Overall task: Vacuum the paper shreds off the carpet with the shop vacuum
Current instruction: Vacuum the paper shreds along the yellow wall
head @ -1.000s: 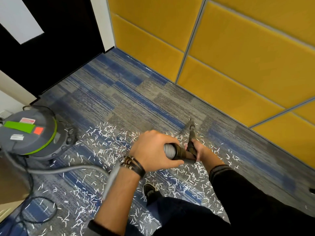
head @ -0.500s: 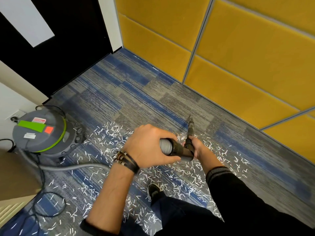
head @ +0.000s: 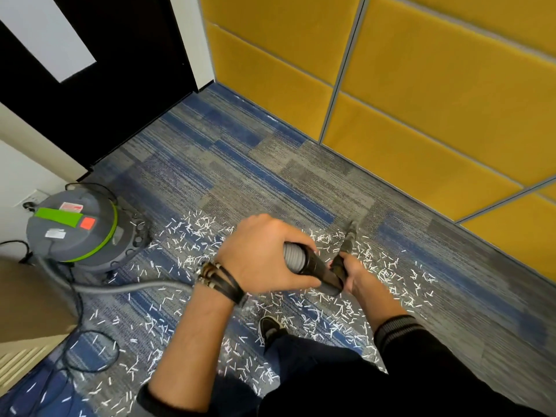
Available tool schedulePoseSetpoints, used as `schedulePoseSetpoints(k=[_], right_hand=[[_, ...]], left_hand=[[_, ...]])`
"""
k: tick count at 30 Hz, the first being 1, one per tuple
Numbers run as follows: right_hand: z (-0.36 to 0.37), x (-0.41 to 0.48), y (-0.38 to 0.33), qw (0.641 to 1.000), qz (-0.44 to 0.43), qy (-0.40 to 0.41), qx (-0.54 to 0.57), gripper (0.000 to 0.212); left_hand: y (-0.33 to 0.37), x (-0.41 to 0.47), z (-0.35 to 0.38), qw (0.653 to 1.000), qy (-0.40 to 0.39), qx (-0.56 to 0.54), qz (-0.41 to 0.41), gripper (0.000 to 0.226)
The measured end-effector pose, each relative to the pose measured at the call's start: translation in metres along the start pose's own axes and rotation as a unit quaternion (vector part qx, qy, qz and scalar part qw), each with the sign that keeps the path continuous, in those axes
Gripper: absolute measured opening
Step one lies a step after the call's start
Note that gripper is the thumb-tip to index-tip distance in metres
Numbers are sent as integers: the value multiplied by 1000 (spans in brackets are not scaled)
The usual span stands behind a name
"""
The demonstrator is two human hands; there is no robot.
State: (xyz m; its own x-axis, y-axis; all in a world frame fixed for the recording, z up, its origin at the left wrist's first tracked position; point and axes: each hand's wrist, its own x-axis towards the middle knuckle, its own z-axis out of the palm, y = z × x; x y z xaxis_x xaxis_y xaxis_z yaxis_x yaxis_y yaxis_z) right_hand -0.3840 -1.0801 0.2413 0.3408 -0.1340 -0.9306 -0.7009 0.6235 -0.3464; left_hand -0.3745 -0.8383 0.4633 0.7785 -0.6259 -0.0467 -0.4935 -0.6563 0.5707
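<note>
Forcing the crevice nozzle [head: 349, 239] crooked into the hose cuff [head: 313, 266] is my main worry: I judge a loose fit could pop off or leak suction. My left hand [head: 261, 260] has its fingers curled tight round the ribbed grey hose end just behind the cuff. My right hand [head: 356, 273] is wrapped round the nozzle's base, against the cuff. The paper shreds [head: 192, 227] lie on the carpet [head: 240, 164] beneath both hands and around my shoe [head: 269, 325]. The hose [head: 126, 287] trails left to the shop vacuum [head: 75, 233]; a hard pull might drag it, and the power cord [head: 87, 353] loops near my feet.
</note>
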Motion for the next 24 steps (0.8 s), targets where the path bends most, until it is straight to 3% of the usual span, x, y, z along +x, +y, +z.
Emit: schedulePoseSetpoints(k=[4,9,16,24], right_hand=[[-21,-17,12,1000,-3,-14,10,34],[-79,-31,37,999,7,47,23,36],[-77,-54,63,997,14,54,-53,27],[-141,-67,102,996,11,75,-55,33]], left_hand=[[21,-7,-3,1000,-18,-10,8,46],[46,-19,32,997,-60,-26,28,46],[44,-74,43,999,-8,-28,-18,43],[85,-116,88,998,-27,-60,-11,50]])
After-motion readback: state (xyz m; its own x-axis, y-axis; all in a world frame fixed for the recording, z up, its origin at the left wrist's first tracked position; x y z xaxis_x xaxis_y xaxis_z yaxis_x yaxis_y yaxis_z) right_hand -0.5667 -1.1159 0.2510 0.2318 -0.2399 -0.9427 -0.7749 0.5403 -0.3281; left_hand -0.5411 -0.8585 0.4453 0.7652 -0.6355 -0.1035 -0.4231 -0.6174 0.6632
